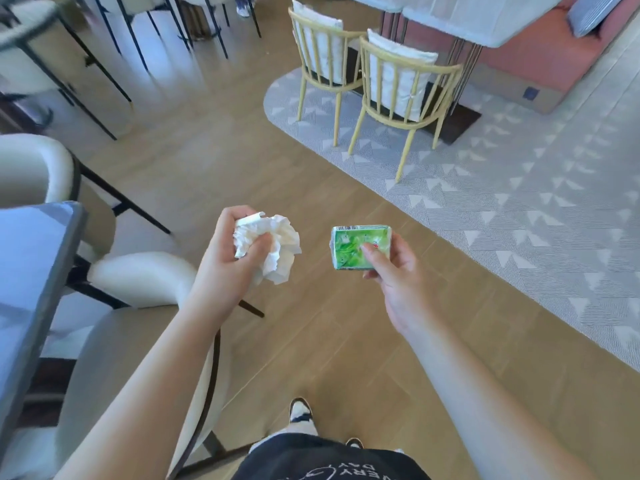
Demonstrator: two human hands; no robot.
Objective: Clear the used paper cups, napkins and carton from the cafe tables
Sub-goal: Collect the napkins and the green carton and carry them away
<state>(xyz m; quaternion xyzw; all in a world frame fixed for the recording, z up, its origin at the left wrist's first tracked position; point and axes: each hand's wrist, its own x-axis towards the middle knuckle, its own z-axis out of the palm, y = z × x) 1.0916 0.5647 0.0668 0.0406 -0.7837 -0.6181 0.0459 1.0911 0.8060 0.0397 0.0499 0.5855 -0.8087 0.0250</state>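
Two hands in the head view, both raised over the wood floor [311,174], well apart from each other. Left hand [230,256]: fingers curled round crumpled white napkins [277,245], thumb pressed across the wad, paper bulging out to the right of the fist. Right hand [398,271]: green carton [353,247] pinched between thumb on the printed face and fingers underneath, held flat, long side roughly level. Grey bench [31,258] at left edge, white chairs [145,275] just beside it. Patterned rug [502,202] at right, carrying two yellow spindle chairs [401,84] with white cushions. Shoe [300,410] on the floor at bottom centre.
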